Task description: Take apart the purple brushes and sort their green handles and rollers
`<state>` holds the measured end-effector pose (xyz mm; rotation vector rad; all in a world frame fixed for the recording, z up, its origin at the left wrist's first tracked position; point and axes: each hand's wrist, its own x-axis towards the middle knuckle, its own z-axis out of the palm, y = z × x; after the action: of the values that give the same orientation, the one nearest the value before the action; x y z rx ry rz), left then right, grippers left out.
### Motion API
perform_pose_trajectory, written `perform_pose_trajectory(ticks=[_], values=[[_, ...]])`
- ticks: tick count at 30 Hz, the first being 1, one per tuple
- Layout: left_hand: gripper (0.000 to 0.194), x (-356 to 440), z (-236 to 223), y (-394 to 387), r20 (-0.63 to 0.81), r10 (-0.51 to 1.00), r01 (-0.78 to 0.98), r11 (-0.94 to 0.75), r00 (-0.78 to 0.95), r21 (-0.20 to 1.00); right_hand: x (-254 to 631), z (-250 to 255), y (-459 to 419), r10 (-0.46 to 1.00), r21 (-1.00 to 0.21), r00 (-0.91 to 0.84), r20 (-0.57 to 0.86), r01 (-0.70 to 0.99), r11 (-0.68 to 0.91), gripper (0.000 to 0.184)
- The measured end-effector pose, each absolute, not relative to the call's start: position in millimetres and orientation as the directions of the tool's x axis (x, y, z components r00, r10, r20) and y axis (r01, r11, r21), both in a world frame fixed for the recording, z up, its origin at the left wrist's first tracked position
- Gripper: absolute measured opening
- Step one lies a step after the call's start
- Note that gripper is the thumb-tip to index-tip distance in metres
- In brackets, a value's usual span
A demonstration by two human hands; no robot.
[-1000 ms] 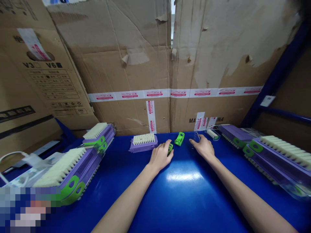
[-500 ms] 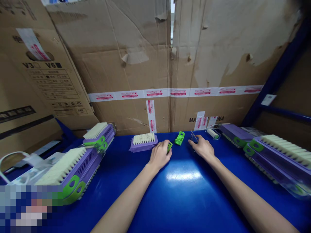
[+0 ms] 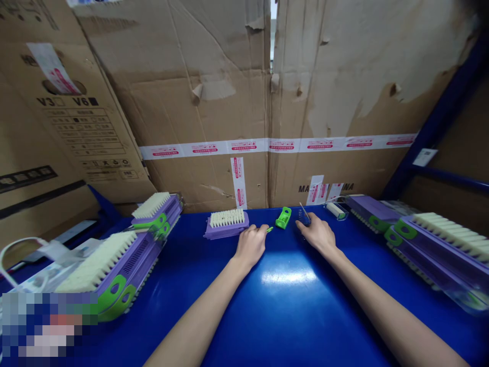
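My left hand [image 3: 251,245] is closed on a small green plastic piece [image 3: 269,229], of which only an edge shows past the fingertips. Just left of that hand lies a purple brush head [image 3: 227,224] with cream bristles facing up. Between my hands, a green plastic end cap [image 3: 283,217] rests on the blue tabletop [image 3: 229,316]. My right hand [image 3: 320,233] is closed around a thin comb-like piece [image 3: 304,215] with a row of fine teeth; its lower part is hidden by the fingers.
Purple brush units with green ends are stacked at the left [image 3: 126,260] and right [image 3: 439,250]. A small cream block [image 3: 336,210] in clear plastic lies beyond my right hand. Cardboard [image 3: 206,112] walls the back, and a blue post [image 3: 431,107] rises at right.
The green piece in my left hand has turned and now appears as a thin edge. The comb-like piece in my right hand is tilted slightly differently. The end cap and brush head stay put.
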<state>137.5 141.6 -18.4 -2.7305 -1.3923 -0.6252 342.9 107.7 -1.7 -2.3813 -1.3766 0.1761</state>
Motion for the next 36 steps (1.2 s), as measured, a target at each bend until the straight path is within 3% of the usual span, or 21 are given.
perform_pose_trajectory(ticks=[9,16,27,36], values=[[0.028,138,-16,141,0.353,0.763,0.779,-0.613,0.542,0.13,346,-2,108,0.879,-0.339,0.473,0.055,0.837,-0.429,0.045],[0.027,138,-18,141,0.364,0.764,0.775,-0.614,0.533,0.152,372,-4,111,0.828,-0.297,0.553,0.091,0.809,-0.507,0.043],[0.028,139,-17,140,0.362,0.757,0.781,-0.615,0.544,0.113,415,-13,112,0.721,-0.375,0.661,0.207,0.735,-0.566,0.05],[0.028,138,-18,141,0.359,0.754,0.78,-0.617,0.55,0.1,422,-13,108,0.683,-0.371,0.69,0.239,0.715,-0.593,0.043]])
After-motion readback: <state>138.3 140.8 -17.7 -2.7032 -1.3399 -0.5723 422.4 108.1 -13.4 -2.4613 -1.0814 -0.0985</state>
